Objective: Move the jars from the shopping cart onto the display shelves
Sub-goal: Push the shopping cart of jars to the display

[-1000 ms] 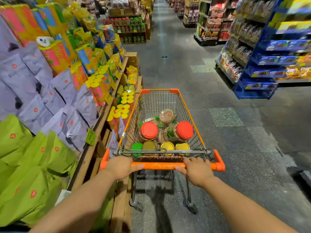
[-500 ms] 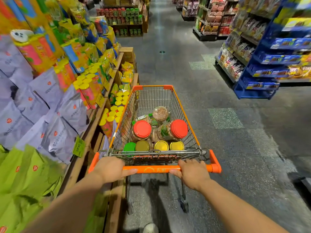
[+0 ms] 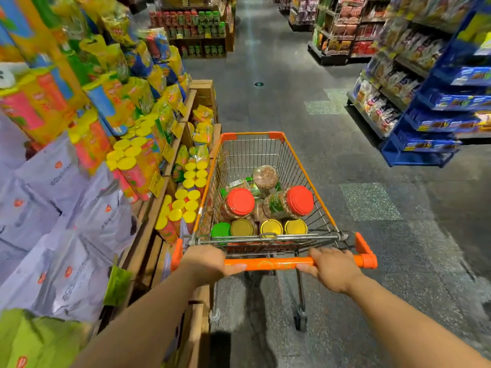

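An orange-trimmed wire shopping cart (image 3: 305, 166) stands in the aisle in front of me. Inside it lie two large clear jars with red lids (image 3: 240, 201) (image 3: 299, 200), another clear jar (image 3: 265, 177) behind them, and near the handle a green-lidded jar (image 3: 220, 230) beside three gold-lidded jars (image 3: 271, 227). My left hand (image 3: 206, 262) grips the left part of the orange handle bar (image 3: 273, 264). My right hand (image 3: 333, 269) grips the bar's right part. A display shelf with red and green jars (image 3: 198, 27) stands far ahead on the left.
Wooden shelves (image 3: 148, 208) close on the cart's left hold yellow-lidded canisters (image 3: 186, 203), snack bags and grey and green sacks (image 3: 66, 208). Blue racks of packets (image 3: 435, 107) line the right. The grey aisle floor (image 3: 292, 88) runs ahead between them.
The cart and I have rolled forward along the left shelves; the green sacks have slid back and the jar shelf ahead is nearer. Both hands stay on the handle.
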`<state>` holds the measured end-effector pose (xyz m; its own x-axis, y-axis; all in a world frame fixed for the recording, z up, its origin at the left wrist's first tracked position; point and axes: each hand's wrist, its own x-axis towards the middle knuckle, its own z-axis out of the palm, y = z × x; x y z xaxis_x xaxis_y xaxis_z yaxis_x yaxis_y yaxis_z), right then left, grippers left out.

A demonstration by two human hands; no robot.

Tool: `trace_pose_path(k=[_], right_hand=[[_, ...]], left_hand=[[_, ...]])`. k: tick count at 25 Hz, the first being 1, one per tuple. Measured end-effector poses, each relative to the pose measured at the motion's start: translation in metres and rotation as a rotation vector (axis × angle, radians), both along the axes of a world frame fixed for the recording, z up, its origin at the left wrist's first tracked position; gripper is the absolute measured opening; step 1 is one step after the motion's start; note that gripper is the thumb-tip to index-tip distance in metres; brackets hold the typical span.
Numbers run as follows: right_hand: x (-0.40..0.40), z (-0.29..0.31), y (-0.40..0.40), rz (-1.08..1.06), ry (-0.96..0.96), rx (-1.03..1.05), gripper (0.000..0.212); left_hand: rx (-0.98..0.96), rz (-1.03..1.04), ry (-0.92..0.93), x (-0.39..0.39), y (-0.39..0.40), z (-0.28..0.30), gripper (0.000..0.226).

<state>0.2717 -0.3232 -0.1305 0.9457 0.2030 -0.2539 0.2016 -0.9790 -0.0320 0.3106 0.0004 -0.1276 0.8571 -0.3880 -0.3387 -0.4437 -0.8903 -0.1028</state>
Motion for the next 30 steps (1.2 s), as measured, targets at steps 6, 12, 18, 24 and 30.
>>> trace_pose_path(k=[6,12,18,24,30], right_hand=[[0.127,0.006,-0.024,-0.006,0.054,0.046,0.123],[0.260,0.002,-0.057,0.014,0.055,0.056,0.114],[0.416,0.013,-0.095,0.014,0.120,0.002,0.091],[0.587,0.014,-0.128,-0.029,0.222,-0.029,0.068],[0.765,0.012,-0.145,-0.050,0.228,-0.024,0.065]], left_hand=[[-0.051,-0.054,-0.091,0.117,-0.023,-0.006,0.107],[0.022,-0.041,-0.015,0.254,-0.055,-0.001,0.090],[-0.049,-0.040,-0.045,0.406,-0.097,0.000,0.109],[-0.062,0.006,-0.006,0.571,-0.131,-0.001,0.108],[-0.067,-0.037,-0.025,0.754,-0.148,-0.005,0.110]])
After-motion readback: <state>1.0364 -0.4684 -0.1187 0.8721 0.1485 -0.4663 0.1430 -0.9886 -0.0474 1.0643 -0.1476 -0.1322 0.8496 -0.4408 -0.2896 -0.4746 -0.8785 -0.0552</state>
